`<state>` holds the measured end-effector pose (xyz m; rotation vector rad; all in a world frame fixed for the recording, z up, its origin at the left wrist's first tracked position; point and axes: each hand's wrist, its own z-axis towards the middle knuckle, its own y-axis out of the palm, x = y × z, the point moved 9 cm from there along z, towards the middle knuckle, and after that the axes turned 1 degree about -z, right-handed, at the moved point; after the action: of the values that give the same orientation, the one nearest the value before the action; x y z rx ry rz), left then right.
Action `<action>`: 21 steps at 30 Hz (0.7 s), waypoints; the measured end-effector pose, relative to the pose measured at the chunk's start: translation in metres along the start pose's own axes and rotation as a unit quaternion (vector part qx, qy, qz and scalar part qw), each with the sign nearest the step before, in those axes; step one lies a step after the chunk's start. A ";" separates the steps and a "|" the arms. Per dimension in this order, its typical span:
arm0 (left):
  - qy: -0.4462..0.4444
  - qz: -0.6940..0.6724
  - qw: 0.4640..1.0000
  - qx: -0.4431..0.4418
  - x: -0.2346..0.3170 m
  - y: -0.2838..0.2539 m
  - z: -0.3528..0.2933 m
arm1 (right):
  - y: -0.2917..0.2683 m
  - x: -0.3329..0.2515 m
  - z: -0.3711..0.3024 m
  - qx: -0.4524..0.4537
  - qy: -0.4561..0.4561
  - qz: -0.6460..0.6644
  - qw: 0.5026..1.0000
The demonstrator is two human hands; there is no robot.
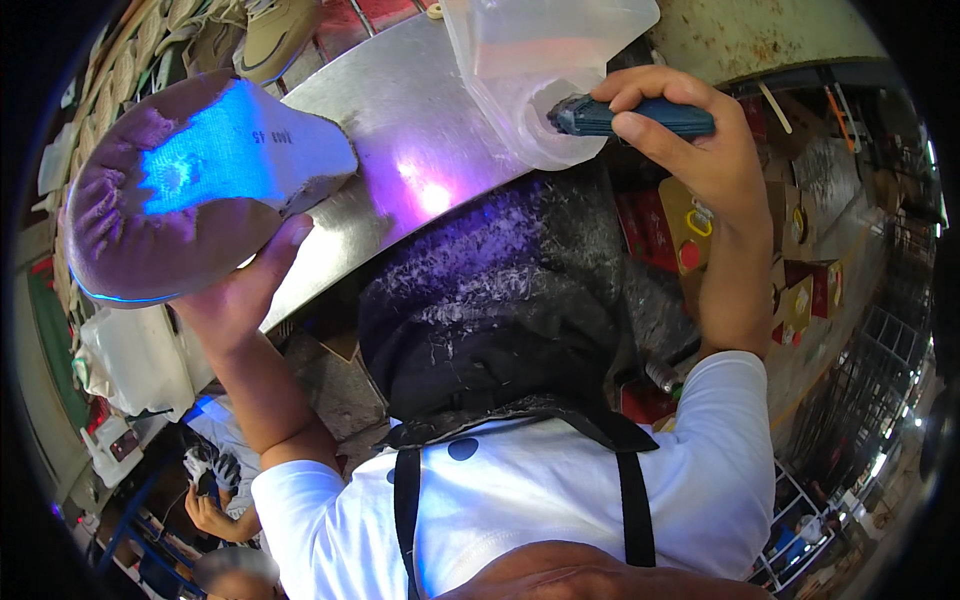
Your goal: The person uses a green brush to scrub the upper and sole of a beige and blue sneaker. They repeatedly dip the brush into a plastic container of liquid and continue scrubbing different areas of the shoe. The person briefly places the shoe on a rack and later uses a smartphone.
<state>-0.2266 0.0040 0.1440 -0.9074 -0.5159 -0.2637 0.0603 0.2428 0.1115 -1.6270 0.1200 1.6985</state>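
Observation:
My left hand (238, 298) grips a brown shoe upper (110, 215) by its edge near the heel, the underside turned up. Blue light falls on the pale insole board (215, 145), and the upper's gathered edge is folded over it around the toe. In my right hand (715, 155) is a dark blue brush (665, 118), pinched between thumb and fingers. Its clumped, dark tip lies over the mouth of a cut, translucent plastic container (540, 55); whether it touches the inside I cannot tell.
Beneath my hands lies a shiny metal work surface (400, 110). More shoes (275, 35) sit on a rack at the far left. A white plastic jug (135, 360) stands at left. Cardboard boxes (795, 305) are at right. Another person's hand (210, 515) shows at lower left.

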 end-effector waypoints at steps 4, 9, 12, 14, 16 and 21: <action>0.029 -0.025 0.998 0.047 0.000 0.002 0.014 | 0.011 -0.005 0.007 -0.051 0.057 -0.111 0.991; 0.029 -0.005 0.999 0.043 -0.003 0.002 0.021 | 0.039 -0.015 0.026 -0.238 0.012 -0.243 0.940; -0.009 -0.060 0.997 0.057 -0.005 0.004 0.022 | 0.055 -0.019 0.026 -0.319 0.011 -0.366 0.874; -0.017 -0.083 0.994 0.063 -0.006 0.004 0.020 | 0.066 -0.022 0.020 -0.344 -0.024 -0.436 0.832; 0.009 -0.076 0.995 0.069 -0.004 0.002 0.020 | 0.071 -0.022 0.017 -0.338 -0.068 -0.488 0.802; -0.030 -0.141 0.989 0.033 -0.018 0.008 0.015 | 0.051 -0.033 0.011 -0.173 -0.229 -0.408 0.867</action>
<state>-0.2427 0.0206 0.1363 -0.7790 -0.7056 -0.4737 0.0190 0.1982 0.1212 -1.1738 -1.0187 1.3886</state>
